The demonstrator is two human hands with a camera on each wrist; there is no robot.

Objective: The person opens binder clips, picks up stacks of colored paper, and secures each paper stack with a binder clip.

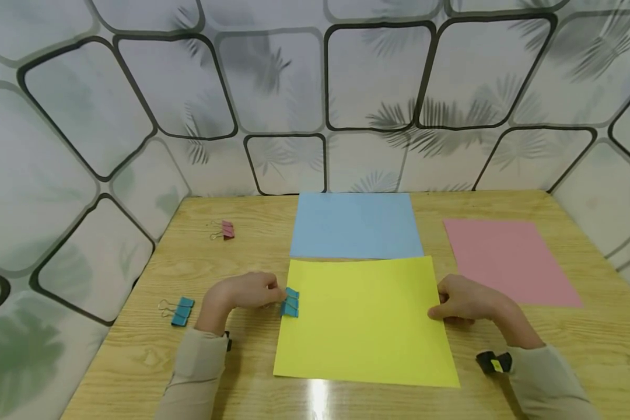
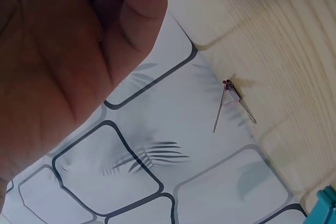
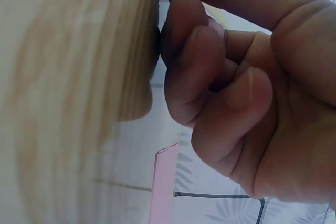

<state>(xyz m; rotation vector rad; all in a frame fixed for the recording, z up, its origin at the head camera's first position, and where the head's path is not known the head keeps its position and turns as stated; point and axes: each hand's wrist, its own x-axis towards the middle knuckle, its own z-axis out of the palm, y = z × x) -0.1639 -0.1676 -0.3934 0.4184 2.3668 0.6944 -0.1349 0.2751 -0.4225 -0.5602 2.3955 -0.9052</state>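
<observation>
A yellow sheet of paper (image 1: 364, 326) lies in front of me, its right edge slightly raised. On its left edge sits a blue binder clip (image 1: 291, 303), which my left hand (image 1: 249, 290) pinches by its outer side. In the left wrist view the left hand (image 2: 68, 51) shows its palm side, and its fingertips are out of frame. My right hand (image 1: 469, 300) pinches the sheet's right edge between thumb and fingers. The right wrist view shows the right hand (image 3: 236, 87) with its other fingers curled in beneath the paper's edge.
A blue sheet (image 1: 354, 224) lies behind the yellow one, and a pink sheet (image 1: 511, 262) lies to the right. On the left of the wooden table (image 1: 136, 356) are another blue binder clip (image 1: 182, 311) and a pink binder clip (image 1: 228, 230). A patterned backdrop (image 1: 289, 76) encloses the table.
</observation>
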